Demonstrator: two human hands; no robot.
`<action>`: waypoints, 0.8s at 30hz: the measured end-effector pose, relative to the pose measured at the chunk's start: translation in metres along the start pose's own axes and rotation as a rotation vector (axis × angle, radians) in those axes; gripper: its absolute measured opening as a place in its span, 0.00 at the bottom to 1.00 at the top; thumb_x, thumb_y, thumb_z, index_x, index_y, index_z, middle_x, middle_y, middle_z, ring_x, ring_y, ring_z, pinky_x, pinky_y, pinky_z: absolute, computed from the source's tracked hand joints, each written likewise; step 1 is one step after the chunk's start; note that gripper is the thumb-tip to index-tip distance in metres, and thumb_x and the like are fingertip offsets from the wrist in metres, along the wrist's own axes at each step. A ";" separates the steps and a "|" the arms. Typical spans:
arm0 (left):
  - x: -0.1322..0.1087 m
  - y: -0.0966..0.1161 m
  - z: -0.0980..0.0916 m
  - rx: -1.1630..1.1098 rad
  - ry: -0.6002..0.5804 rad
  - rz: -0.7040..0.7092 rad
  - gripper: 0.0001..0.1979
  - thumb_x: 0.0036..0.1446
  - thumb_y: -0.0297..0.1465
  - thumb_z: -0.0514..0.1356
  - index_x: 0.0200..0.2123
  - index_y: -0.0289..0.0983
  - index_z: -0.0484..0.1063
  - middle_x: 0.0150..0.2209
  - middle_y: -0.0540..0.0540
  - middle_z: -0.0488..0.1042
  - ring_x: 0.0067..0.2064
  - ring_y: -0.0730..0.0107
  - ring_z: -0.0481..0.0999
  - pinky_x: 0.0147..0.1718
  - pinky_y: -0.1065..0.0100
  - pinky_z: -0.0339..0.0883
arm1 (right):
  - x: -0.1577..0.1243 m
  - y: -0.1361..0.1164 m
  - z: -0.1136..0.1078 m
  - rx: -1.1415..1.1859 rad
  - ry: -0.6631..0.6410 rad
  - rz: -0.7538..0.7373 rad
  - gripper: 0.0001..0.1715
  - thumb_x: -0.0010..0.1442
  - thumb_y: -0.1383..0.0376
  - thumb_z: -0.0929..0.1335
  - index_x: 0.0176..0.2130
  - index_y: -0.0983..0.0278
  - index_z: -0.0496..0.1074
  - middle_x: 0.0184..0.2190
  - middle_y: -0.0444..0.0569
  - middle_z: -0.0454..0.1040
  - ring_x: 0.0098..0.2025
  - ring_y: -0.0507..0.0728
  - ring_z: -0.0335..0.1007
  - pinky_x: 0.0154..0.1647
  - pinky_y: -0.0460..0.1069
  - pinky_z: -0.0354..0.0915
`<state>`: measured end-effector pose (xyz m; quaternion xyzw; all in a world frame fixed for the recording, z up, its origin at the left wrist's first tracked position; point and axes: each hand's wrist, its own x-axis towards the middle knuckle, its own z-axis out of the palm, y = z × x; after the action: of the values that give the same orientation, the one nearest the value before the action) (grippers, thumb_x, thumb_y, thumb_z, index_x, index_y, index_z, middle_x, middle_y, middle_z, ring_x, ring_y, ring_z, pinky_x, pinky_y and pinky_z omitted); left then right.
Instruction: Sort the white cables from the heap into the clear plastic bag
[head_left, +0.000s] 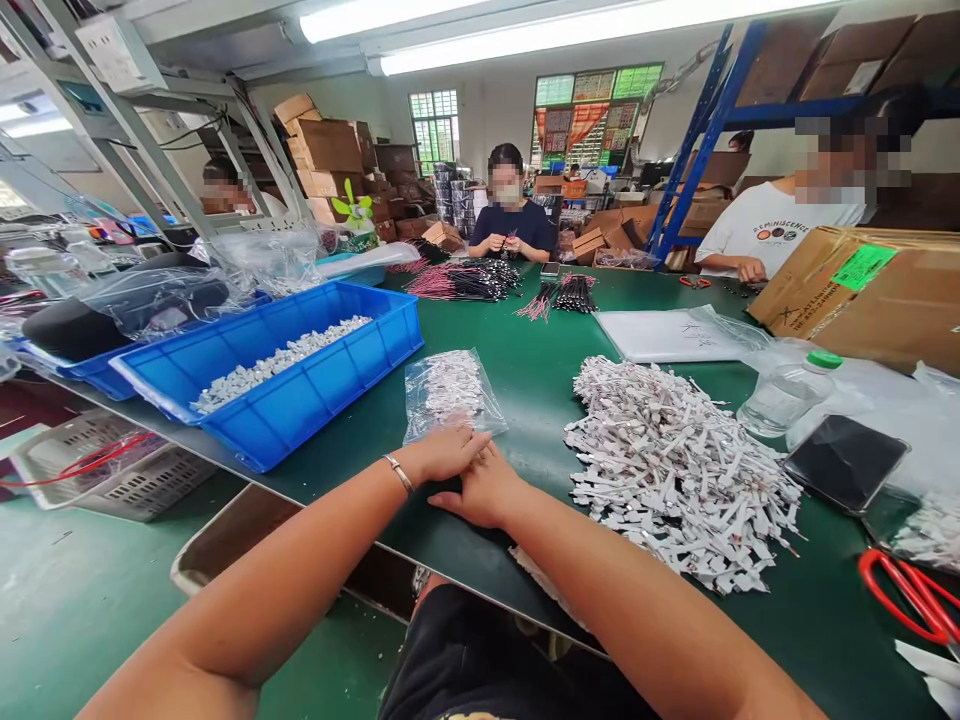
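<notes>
A clear plastic bag (454, 390) of small white pieces lies flat on the green table in front of me. My left hand (444, 453) rests at the bag's near edge, palm down, its fingers stretched to the right. Beside and partly under it is my right hand (486, 488), its thumb apart from the fingers and its fingertips meeting the left ones. Neither hand visibly grasps anything. To the right is a large heap of white strip-like pieces (675, 465). A long blue bin (300, 410) on the left holds more small white parts.
Right of the heap are a bottle with a green cap (787, 395), a dark phone (847, 462), red-handled scissors (907, 595) and a cardboard box (870, 295). Bundled pink and black wires (469, 280) lie across the table near a co-worker. A crate (120, 470) stands below left.
</notes>
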<state>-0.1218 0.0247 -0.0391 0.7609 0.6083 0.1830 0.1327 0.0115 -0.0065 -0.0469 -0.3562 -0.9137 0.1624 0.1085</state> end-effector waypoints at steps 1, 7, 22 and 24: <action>0.003 0.000 0.001 0.006 -0.030 -0.019 0.29 0.52 0.54 0.48 0.39 0.38 0.74 0.46 0.40 0.75 0.54 0.58 0.68 0.53 0.63 0.53 | 0.000 0.001 0.001 0.007 -0.006 0.002 0.52 0.55 0.40 0.59 0.65 0.68 0.42 0.66 0.57 0.41 0.66 0.66 0.35 0.64 0.60 0.35; 0.020 0.002 0.005 0.070 -0.183 -0.129 0.36 0.53 0.54 0.45 0.54 0.34 0.66 0.58 0.34 0.62 0.63 0.48 0.53 0.57 0.53 0.44 | 0.001 0.003 0.005 0.041 0.005 0.020 0.55 0.54 0.38 0.57 0.65 0.72 0.41 0.66 0.60 0.37 0.67 0.66 0.28 0.65 0.59 0.31; 0.057 -0.011 0.007 0.153 -0.164 -0.181 0.51 0.47 0.61 0.45 0.63 0.29 0.47 0.65 0.32 0.40 0.66 0.46 0.37 0.59 0.47 0.32 | 0.001 0.000 0.001 0.046 -0.069 0.089 0.62 0.51 0.34 0.54 0.65 0.76 0.37 0.66 0.60 0.33 0.67 0.65 0.23 0.65 0.59 0.32; 0.062 -0.013 0.007 0.162 -0.150 -0.188 0.51 0.47 0.61 0.45 0.63 0.29 0.47 0.65 0.31 0.42 0.65 0.44 0.38 0.58 0.45 0.32 | 0.001 -0.001 -0.001 0.047 -0.080 0.092 0.61 0.52 0.35 0.54 0.65 0.76 0.37 0.66 0.59 0.33 0.67 0.64 0.24 0.65 0.59 0.32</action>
<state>-0.1180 0.0883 -0.0440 0.7204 0.6780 0.0628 0.1322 0.0101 -0.0062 -0.0459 -0.3883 -0.8960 0.2028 0.0725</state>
